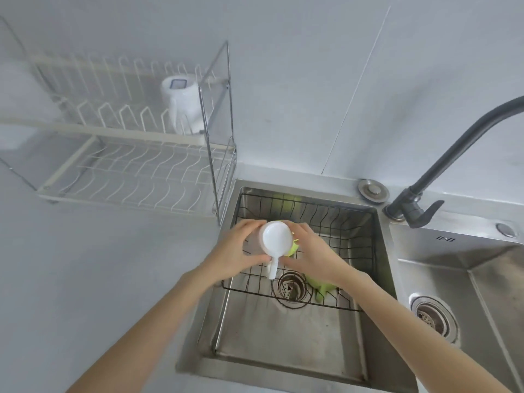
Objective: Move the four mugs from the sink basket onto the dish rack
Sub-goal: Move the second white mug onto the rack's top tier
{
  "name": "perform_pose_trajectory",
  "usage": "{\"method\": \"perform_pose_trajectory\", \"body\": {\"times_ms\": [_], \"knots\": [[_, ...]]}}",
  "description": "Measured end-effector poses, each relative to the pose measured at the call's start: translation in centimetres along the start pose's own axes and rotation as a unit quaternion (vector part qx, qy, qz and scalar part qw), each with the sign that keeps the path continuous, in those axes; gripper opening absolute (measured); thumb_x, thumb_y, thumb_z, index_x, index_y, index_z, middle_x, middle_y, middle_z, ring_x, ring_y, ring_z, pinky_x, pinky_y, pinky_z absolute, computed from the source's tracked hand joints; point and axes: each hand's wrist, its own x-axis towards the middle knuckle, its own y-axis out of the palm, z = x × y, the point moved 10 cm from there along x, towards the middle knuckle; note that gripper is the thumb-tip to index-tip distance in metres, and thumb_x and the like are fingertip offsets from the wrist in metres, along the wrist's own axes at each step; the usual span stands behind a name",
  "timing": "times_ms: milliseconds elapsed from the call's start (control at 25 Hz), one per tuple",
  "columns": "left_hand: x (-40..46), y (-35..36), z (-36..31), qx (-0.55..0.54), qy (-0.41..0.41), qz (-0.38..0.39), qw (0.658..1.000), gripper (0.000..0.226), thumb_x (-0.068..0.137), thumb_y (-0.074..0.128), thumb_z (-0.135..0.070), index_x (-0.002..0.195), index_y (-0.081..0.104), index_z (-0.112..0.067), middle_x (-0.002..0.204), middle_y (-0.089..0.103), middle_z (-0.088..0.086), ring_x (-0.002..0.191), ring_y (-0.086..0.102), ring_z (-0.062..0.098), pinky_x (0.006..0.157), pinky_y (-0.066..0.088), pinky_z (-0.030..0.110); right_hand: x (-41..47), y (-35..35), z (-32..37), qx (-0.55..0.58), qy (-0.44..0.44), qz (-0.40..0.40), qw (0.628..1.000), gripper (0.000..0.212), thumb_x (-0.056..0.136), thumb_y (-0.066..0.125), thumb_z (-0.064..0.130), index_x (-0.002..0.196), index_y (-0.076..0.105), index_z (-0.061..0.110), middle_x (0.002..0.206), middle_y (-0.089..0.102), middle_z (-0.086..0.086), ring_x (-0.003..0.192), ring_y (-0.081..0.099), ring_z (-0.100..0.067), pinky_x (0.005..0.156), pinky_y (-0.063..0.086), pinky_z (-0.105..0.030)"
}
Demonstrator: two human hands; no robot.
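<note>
A white mug [276, 239] is held upside down above the left end of the wire sink basket [348, 222], its handle pointing toward me. My left hand [241, 251] grips its left side and my right hand [312, 253] holds its right side. A green mug [293, 248] peeks out just behind the white one. Another green mug [321, 287] lies in the basket under my right wrist, mostly hidden. One more white mug [183, 104] stands upside down on the upper tier of the dish rack [127, 165] at the left.
A green shape [286, 201] shows at the basket's far edge, blurred. A dark faucet [442, 165] arches over the sink from the right. A second sink bowl [467, 293] lies at the right. Grey counter surrounds the rack.
</note>
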Motion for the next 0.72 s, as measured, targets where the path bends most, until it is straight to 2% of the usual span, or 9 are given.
{"method": "perform_pose_trajectory", "body": {"times_ms": [80,200,280,360,400,560,720], "knots": [[-1.3,-2.6,-2.0,0.003,0.028,-0.017,0.999,0.073,0.068,0.075,-0.03,0.132,0.04,-0.023,0.13,0.046,-0.006,0.114,0.044,0.007,0.1,0.034,0.025,-0.8,-1.6,3.0,0.0,-0.026,-0.022,0.999,0.069,0.077,0.07,0.021,0.135,0.034,0.019,0.123,0.045,-0.003,0.103,0.04,-0.007,0.083,0.027,-0.009],[-3.2,-6.3,-4.3,-0.006,0.069,-0.031,0.997,0.068,0.068,0.075,-0.03,0.129,0.044,-0.026,0.119,0.05,-0.011,0.109,0.048,0.004,0.096,0.036,0.02,-1.5,-3.3,7.5,-0.004,-0.065,-0.051,0.997,0.065,0.075,0.072,0.021,0.132,0.04,0.014,0.12,0.046,-0.004,0.102,0.048,-0.012,0.089,0.035,-0.01],[-4.5,-8.9,-5.7,-0.009,0.101,-0.04,0.994,0.061,0.068,0.076,-0.03,0.121,0.046,-0.037,0.112,0.052,-0.011,0.105,0.052,0.003,0.092,0.041,0.016,-1.9,-4.2,10.4,0.004,-0.084,-0.065,0.994,0.063,0.074,0.073,0.019,0.129,0.043,0.013,0.113,0.046,-0.001,0.098,0.052,-0.009,0.09,0.037,-0.004],[-5.7,-11.4,-6.9,-0.015,0.127,-0.05,0.991,0.058,0.066,0.077,-0.034,0.108,0.043,-0.053,0.107,0.051,-0.016,0.101,0.052,-0.004,0.09,0.042,0.014,-2.1,-4.8,13.1,0.014,-0.099,-0.075,0.992,0.063,0.073,0.073,0.018,0.129,0.044,0.015,0.108,0.046,0.004,0.091,0.051,0.002,0.084,0.033,0.006],[-6.2,-12.5,-7.4,-0.017,0.134,-0.053,0.989,0.056,0.065,0.074,-0.037,0.104,0.04,-0.057,0.106,0.05,-0.018,0.101,0.051,-0.007,0.089,0.042,0.013,-2.2,-5.2,14.4,0.021,-0.105,-0.083,0.991,0.063,0.074,0.073,0.017,0.13,0.043,0.016,0.107,0.047,0.004,0.091,0.051,0.004,0.083,0.034,0.006],[-7.7,-17.0,-7.8,-0.031,0.146,-0.074,0.986,0.051,0.062,0.064,-0.052,0.108,0.042,-0.053,0.107,0.05,-0.018,0.103,0.05,-0.01,0.085,0.045,0.011,-1.5,-5.9,19.3,0.026,-0.126,-0.125,0.984,0.065,0.075,0.071,0.015,0.132,0.041,0.017,0.111,0.051,-0.003,0.1,0.054,-0.012,0.087,0.037,0.001],[-8.7,-21.2,-7.7,-0.027,0.169,-0.095,0.981,0.052,0.065,0.061,-0.05,0.114,0.045,-0.043,0.108,0.05,-0.021,0.103,0.053,-0.005,0.083,0.046,0.014,-0.1,-6.2,23.3,0.017,-0.146,-0.158,0.976,0.067,0.077,0.07,0.015,0.135,0.037,0.017,0.118,0.053,-0.008,0.106,0.053,-0.018,0.088,0.039,-0.006]]}}
